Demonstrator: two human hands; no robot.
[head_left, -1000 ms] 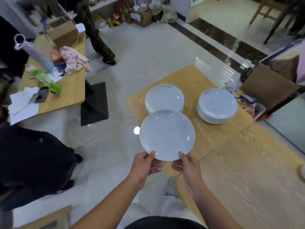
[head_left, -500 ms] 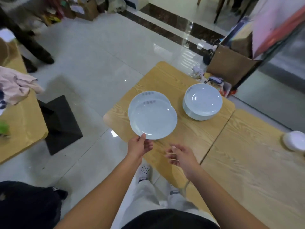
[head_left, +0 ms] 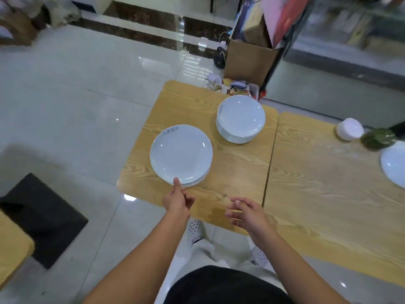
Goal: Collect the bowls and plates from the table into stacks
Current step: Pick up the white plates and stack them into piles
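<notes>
Count of the stack under the pale-blue round ceramic plate (head_left: 181, 153) can't be told: the plate covers it and only a rim sliver shows at lower right. Blue print on the plate's far rim is too small to read. On the left hand (head_left: 177, 200) one digit lies on the plate's near rim, thumb or finger unclear, grip unclear. Fingers of the right hand (head_left: 247, 212) are blurred. Layers of the white round dish stack (head_left: 240, 118) merge, count unclear. The right edge cuts the white round plate (head_left: 394, 167). The dark green smeared object (head_left: 378, 138) is unidentifiable. The white dome-shaped item (head_left: 348, 129) is blurred. Contents of the brown cardboard box (head_left: 247, 60) are blurred and run off the top edge.
</notes>
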